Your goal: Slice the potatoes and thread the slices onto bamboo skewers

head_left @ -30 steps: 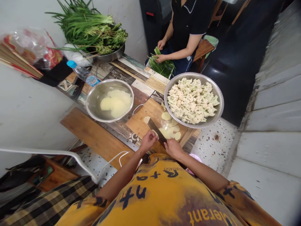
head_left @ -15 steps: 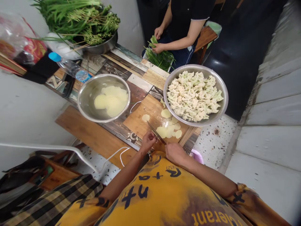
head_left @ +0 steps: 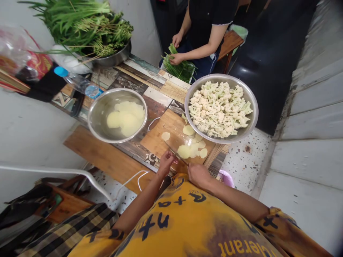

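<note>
My right hand (head_left: 199, 175) is wrapped round the handle of a kitchen knife (head_left: 175, 153), low over the near edge of a wooden cutting board (head_left: 154, 137). The blade points away to the left. Close against it is my left hand (head_left: 166, 161), its fingers curled and drawn together; whatever they hold, if anything, is too small to tell. Several pale potato slices (head_left: 184, 151) lie on the board right of the blade, and a single slice (head_left: 165, 136) lies beyond its tip. More slices sit in liquid in a steel bowl (head_left: 91, 121) on the left.
A wide steel basin (head_left: 255, 110) of cauliflower florets (head_left: 221, 109) stands right of the board. Farther left are a water bottle (head_left: 79, 82) and a bowl of greens (head_left: 112, 59). Across the table (head_left: 159, 96) a co-worker's hands (head_left: 177, 57) hold green stalks. A purple container (head_left: 225, 177) is below right.
The view has shifted slightly. My left hand and the knife have moved very little; the blade looks a bit more edge-on. The potato slices stay where they were.
</note>
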### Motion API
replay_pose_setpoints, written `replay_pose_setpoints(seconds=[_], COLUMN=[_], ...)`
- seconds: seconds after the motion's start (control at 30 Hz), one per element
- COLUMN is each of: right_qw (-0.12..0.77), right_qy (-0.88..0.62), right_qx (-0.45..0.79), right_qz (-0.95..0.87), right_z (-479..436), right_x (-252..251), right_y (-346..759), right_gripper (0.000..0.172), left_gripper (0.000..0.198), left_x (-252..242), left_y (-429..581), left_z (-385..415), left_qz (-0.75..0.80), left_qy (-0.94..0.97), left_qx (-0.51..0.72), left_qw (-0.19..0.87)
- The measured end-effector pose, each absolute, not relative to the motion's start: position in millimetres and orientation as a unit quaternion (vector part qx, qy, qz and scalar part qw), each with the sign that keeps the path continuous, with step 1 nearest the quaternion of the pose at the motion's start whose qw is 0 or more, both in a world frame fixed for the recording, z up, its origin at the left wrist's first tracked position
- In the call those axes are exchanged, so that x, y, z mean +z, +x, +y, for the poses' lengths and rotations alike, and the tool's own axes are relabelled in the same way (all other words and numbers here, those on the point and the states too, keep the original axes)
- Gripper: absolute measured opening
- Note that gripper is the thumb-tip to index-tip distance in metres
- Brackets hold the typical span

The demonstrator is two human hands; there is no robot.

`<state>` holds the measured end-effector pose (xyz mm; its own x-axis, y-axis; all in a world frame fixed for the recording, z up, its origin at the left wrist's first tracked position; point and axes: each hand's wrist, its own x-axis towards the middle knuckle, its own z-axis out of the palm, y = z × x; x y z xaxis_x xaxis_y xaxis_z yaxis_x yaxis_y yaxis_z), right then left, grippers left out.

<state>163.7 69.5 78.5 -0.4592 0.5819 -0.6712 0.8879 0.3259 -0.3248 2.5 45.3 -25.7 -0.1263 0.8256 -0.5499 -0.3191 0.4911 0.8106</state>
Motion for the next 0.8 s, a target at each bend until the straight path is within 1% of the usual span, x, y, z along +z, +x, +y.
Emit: replay_pose_setpoints(seconds=[0.1,0.23,0.33,0.5,0.57,0.6,0.63,0.7,0.73,0.8], right_qw=[0.216,0.192,0.165,0.098,0.073,0.061,0.048,0.026,0.02,0.018], right_qy=[0.477,0.493,0.509,0.533,0.541,0.545,0.548,0.55,0.549,0.547], right_qx=[-0.338,-0.339,-0.334,-0.311,-0.292,-0.28,-0.268,-0.252,-0.248,-0.241], right_qz=[0.782,0.778,0.776,0.781,0.786,0.788,0.791,0.796,0.798,0.801], right_z=[66,67,73,87,94,97,99,103,104,104], right_x=[74,66,65,80,91,96,101,108,110,111], right_y=[165,169,174,184,187,188,189,190,191,192], right_gripper=[0.033,0.036,0.036,0.034,0.033,0.033,0.032,0.032,0.032,0.033], left_gripper=[0.019,0.021,0.022,0.025,0.025,0.027,0.032,0.064,0.077,0.089], left_x=[-23,-17,-15,-15,-1,11,26,64,84,120], left_y=[0,-6,-11,-6,-1,1,2,-1,-5,-18], left_z=[48,60,67,66,70,74,79,93,102,119], left_qz=[0.615,0.654,0.657,0.678,0.698,0.704,0.702,0.653,0.633,0.622], left_qy=[0.233,0.311,0.361,0.396,0.404,0.403,0.401,0.429,0.436,0.435], left_qx=[0.437,0.444,0.428,0.399,0.404,0.427,0.469,0.548,0.58,0.614], left_qw=[0.614,0.527,0.504,0.473,0.432,0.399,0.356,0.299,0.271,0.216])
